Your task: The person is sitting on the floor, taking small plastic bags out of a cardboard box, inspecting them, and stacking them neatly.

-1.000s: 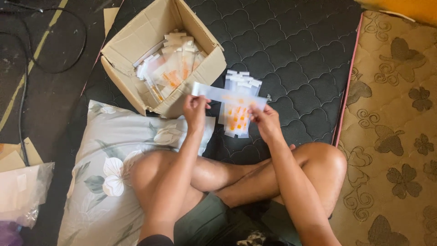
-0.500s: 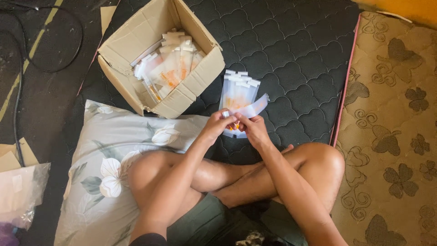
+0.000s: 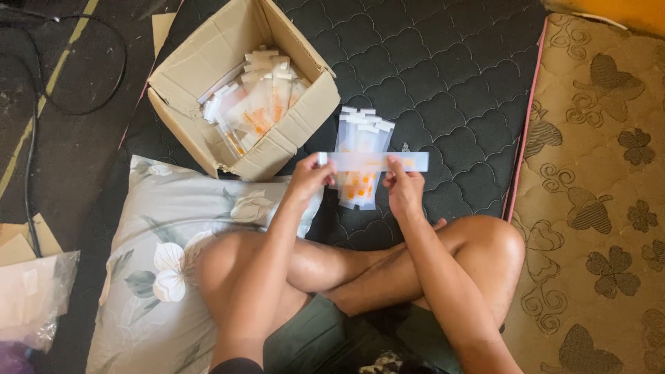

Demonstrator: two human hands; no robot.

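I sit cross-legged on a dark quilted mattress (image 3: pixel 443 76). Both hands hold one long, clear plastic sleeve (image 3: pixel 374 161) level in front of me. My left hand (image 3: pixel 308 181) pinches its left end, and my right hand (image 3: pixel 403 188) grips it near the middle. Just beyond the hands lies a stack of similar clear packets with orange print (image 3: pixel 360 135) on the mattress. An open cardboard box (image 3: pixel 305 114) at the upper left holds several more such packets (image 3: pixel 253 104).
A floral pillow (image 3: pixel 166 249) lies under my left leg. A brown patterned mat (image 3: pixel 596 208) lies along the right side. A black cable (image 3: pixel 31 138) runs over the dark floor at left, near a clear plastic bag (image 3: pixel 31 298) and cardboard scraps (image 3: pixel 21 239).
One second ago the sleeve was stretched between both hands; half a second ago the hands were close together over the stack. Now they have spread apart and hold the sleeve level again.
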